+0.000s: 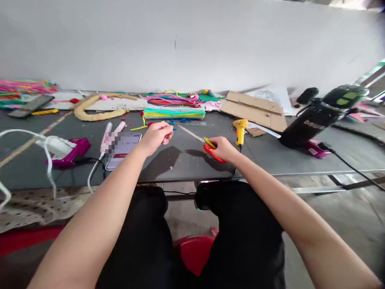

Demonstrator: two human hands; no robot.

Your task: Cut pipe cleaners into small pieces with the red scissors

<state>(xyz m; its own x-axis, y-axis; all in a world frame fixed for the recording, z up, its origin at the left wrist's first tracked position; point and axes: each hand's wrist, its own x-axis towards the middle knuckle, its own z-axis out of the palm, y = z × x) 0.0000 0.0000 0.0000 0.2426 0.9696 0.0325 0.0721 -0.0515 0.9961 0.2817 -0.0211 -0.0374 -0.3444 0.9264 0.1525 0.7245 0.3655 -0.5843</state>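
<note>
In my right hand is a pair of scissors with red and yellow handles, its blades pointing left toward my other hand. My left hand hovers above the table with its fingers curled in; whatever it may hold is hidden. Just beyond it lies a bundle of turquoise and yellow pipe cleaners. A heap of pink, blue and red pipe cleaners sits behind that. One short yellow piece and some blue bits are scattered near my left hand.
A phone and a pink-handled tool lie left, near a purple power block with cables. A yellow glue gun, cardboard and a tilted black bottle are right. A beige curved form lies back left.
</note>
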